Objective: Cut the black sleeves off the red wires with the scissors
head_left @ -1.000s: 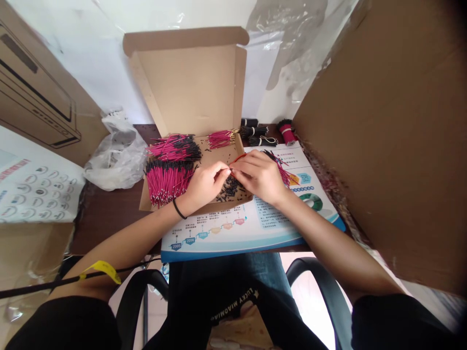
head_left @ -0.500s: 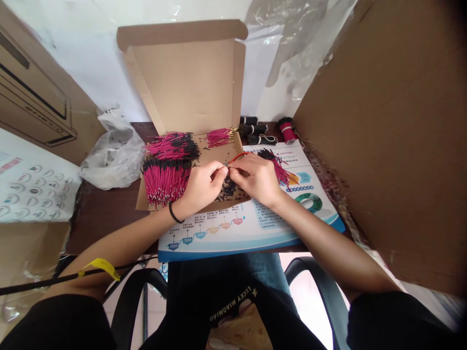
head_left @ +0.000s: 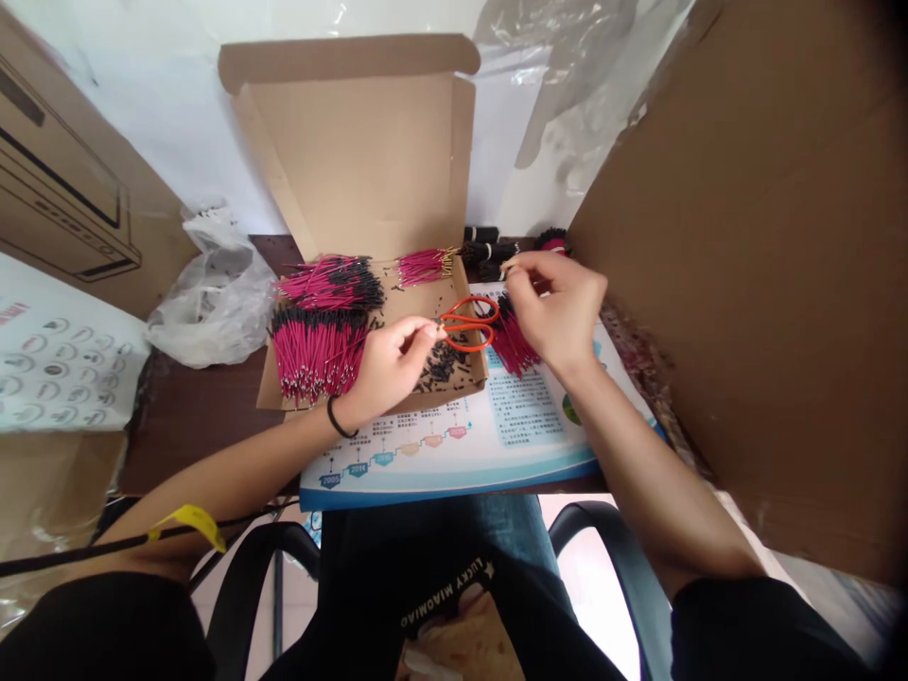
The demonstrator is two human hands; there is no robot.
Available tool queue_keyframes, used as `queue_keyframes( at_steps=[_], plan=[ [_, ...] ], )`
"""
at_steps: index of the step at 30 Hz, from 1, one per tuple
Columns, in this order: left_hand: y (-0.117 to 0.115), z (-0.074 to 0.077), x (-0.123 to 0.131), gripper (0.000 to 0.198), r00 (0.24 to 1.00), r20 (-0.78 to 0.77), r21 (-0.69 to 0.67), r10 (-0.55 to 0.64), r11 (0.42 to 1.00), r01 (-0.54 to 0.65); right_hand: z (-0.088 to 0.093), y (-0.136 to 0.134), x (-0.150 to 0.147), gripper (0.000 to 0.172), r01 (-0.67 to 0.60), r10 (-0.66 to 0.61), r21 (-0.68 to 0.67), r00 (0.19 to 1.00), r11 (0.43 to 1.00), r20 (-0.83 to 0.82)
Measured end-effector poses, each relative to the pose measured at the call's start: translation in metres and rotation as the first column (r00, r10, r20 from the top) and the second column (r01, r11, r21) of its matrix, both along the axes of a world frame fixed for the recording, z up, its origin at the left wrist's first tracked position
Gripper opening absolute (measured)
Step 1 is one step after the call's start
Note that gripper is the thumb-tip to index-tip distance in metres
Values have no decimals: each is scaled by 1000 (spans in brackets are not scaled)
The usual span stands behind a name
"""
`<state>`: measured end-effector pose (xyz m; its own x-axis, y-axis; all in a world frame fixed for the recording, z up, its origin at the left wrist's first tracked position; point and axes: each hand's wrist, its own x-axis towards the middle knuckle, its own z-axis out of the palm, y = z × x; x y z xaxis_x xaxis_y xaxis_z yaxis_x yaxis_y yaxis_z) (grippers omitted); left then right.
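My left hand (head_left: 397, 364) is closed, pinching the blade end of small orange-handled scissors (head_left: 472, 320) over the box's right side. Both handle loops point right, free of fingers. My right hand (head_left: 557, 307) is closed in a pinch at the back right. Between its fingertips shows a pale rubber band (head_left: 506, 269), partly hidden, over the tied black bundles (head_left: 492, 252). Below that hand, a loose pile of magenta wires with black ends (head_left: 512, 339) lies on the printed sheet. Inside the shallow cardboard box (head_left: 408, 402) are black clippings (head_left: 445, 364).
The box's left side holds a stacked magenta wire pile (head_left: 319, 355) and another behind it (head_left: 330, 282). A smaller magenta bunch (head_left: 426, 267) lies at its back. A plastic bag (head_left: 213, 303) sits left. A tall cardboard panel (head_left: 738, 284) bounds the right; the box lid (head_left: 361, 161) stands upright.
My right hand has left the scissors and moved right and back to the black bundles. The scissors stay in my left hand, their handles now exposed. The loose wire pile lies farther left.
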<state>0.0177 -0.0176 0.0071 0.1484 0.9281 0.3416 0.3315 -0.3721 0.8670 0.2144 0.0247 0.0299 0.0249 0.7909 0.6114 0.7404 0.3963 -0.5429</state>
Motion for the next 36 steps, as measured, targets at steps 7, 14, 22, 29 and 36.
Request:
queue_keyframes(
  at_steps=[7, 14, 22, 29, 36],
  plan=[
    [30, -15, -13, 14, 987, 155, -241, -40, 967, 77, -11, -19, -19, 26, -372, 438, -232, 755, 899, 488],
    [34, -12, -15, 12, 978, 202, -403, -58, 905, 137, -13, -14, -12, 25, -346, 398, -202, 729, 916, 556],
    [43, -14, -22, 19, 942, 313, -433, -121, 864, 255, -9, -18, -13, 32, -194, 348, -346, 813, 918, 467],
    [45, -12, -24, 11, 947, 296, -472, -129, 842, 262, -9, -19, -11, 48, -229, 378, -391, 851, 891, 364],
    [46, -4, -27, 12, 921, 351, -528, -172, 776, 346, -7, -16, -5, 48, -201, 312, -327, 889, 924, 335]
  ],
)
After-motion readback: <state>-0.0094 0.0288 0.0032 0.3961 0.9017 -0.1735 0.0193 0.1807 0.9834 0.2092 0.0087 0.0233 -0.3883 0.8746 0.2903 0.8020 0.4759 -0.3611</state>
